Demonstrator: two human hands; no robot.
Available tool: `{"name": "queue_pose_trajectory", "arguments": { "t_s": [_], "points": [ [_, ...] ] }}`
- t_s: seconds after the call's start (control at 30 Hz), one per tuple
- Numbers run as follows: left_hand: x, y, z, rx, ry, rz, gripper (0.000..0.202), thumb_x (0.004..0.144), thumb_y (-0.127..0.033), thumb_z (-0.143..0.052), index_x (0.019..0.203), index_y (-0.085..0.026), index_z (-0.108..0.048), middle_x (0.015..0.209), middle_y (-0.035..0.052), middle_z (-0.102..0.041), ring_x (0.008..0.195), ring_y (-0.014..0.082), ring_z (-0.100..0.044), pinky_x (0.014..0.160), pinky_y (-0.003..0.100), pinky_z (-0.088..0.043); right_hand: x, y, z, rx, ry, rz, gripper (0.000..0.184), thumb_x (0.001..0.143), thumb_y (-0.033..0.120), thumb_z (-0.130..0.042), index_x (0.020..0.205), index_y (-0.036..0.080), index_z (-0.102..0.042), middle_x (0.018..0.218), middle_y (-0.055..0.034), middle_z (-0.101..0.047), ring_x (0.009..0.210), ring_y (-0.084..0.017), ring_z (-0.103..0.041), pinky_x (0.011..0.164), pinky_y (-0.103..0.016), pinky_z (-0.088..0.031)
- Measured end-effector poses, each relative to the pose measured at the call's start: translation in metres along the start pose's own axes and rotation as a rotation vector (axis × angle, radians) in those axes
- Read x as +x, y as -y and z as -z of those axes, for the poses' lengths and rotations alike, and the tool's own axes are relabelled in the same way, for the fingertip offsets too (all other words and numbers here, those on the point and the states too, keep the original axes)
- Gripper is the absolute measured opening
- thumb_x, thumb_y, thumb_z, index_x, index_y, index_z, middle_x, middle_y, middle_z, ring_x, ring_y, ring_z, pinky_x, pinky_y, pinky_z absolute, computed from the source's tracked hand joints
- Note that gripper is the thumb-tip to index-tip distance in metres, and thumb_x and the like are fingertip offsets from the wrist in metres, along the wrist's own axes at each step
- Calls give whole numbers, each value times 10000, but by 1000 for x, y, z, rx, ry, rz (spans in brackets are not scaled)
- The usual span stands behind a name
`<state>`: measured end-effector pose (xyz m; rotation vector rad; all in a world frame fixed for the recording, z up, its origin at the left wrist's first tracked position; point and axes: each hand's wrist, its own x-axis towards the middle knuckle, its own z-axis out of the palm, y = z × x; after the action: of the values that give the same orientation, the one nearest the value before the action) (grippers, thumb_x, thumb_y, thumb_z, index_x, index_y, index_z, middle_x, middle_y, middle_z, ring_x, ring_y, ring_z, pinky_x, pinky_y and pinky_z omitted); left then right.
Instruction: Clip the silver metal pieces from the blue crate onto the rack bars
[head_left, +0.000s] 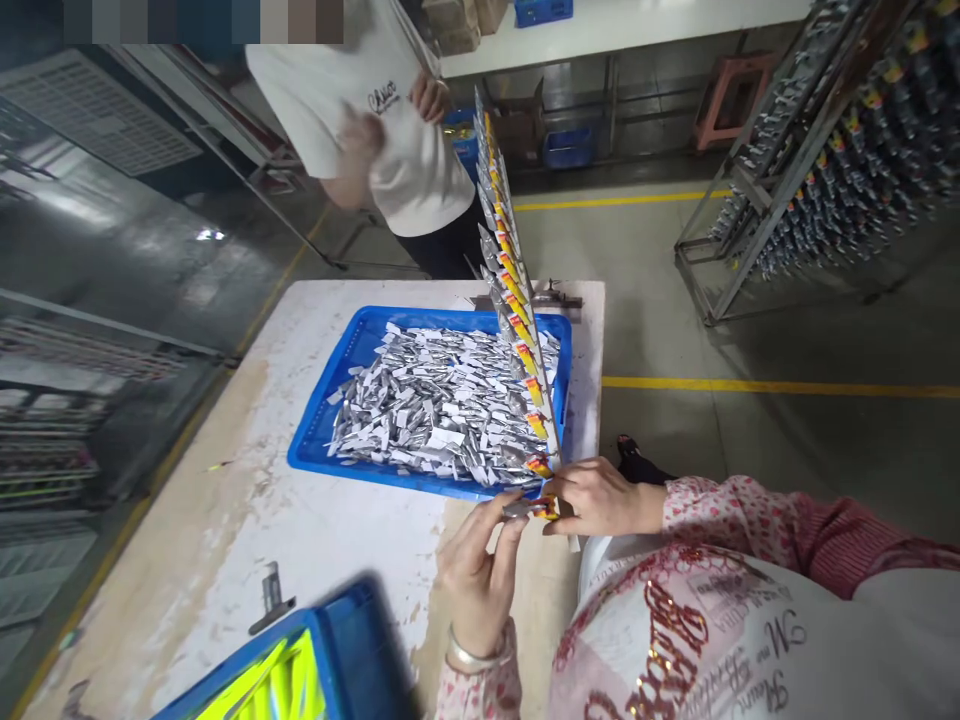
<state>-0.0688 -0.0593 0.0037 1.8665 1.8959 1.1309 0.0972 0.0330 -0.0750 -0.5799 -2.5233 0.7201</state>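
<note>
My left hand (480,565), wearing a bangle, pinches a small grey leaf-shaped piece (516,509) between thumb and fingertips. Beside it, my right hand (604,497) is closed around the near end of a long narrow bar (546,405), at a yellow-and-red clip (550,507). More such clips line the bar, with grey pieces standing out from its left side. Underneath lies a blue tray (315,462) full of similar silver-grey pieces (420,400), many with white tags. My fingers partly hide how the nearest piece meets its clip.
A blue bin (367,640) of bright yellow-green pieces (270,685) stands at the table's (360,530) near left. A metal fixture (271,598) lies beside it. Across the table stands a co-worker in a white shirt (420,140). A loaded metal rack (787,170) is at the right.
</note>
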Motion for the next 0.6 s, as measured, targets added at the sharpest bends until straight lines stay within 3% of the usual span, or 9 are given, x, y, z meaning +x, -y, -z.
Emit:
{"name": "queue_pose_trajectory", "arguments": {
  "t_s": [0.13, 0.43, 0.5, 0.6],
  "points": [
    [-9, -5, -14, 71, -88, -5, 199, 855, -145, -577, 1033, -176, -660, 876, 65, -729, 769, 166, -681, 695, 247, -522, -1, -2, -1, 11, -22, 13, 335, 800, 419, -684, 962, 127, -656, 801, -50, -683, 730, -179, -652, 670, -276, -485],
    [-6, -5, -18, 141, -68, -164, 264, 848, -94, -571, 1091, -186, -621, 885, 54, -719, 801, 152, -680, 726, 226, -518, -3, -4, -1, 39, 4, -36, 336, 790, 440, -691, 937, 139, -662, 815, -54, -679, 748, -176, -650, 699, -259, -483],
    [-11, 1, -23, 118, -95, -111, 233, 850, -109, -571, 1064, -180, -632, 909, 58, -722, 827, 161, -683, 758, 236, -527, -1, -3, -2, 43, 25, -41, 360, 796, 460, -677, 952, 135, -659, 819, -60, -676, 751, -177, -648, 707, -259, -486],
    [-20, 9, -32, 65, -173, 120, 231, 891, -173, -507, 1081, -180, -638, 983, 68, -724, 897, 188, -685, 782, 264, -543, -1, -6, -2, 70, 36, 10, 445, 804, 520, -644, 994, 117, -648, 828, -78, -673, 749, -187, -642, 706, -265, -489]
  ]
}}
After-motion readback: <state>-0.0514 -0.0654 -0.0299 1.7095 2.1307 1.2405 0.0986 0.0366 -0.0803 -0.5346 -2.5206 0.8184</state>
